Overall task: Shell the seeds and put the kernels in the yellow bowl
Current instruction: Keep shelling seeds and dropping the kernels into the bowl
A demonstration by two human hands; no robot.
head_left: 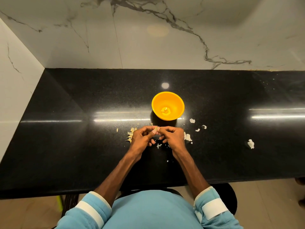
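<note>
A few kernels (165,110) lie in the yellow bowl (177,103), a small heap of unshelled seeds (130,135) waits beside the left hand (142,138), and torn shells (187,137) litter the surface (82,146), so most of the work likely remains. That hand's fingers and the right hand (173,136) together pinch one seed (155,129) just short of the bowl; its long axis is too small to tell.

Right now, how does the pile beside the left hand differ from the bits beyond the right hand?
The pile by the left hand is yellowish, the bits past the right hand whiter. The pile is bunched, the bits scattered. Both lie on the black counter; both hands pinch a seed.
</note>
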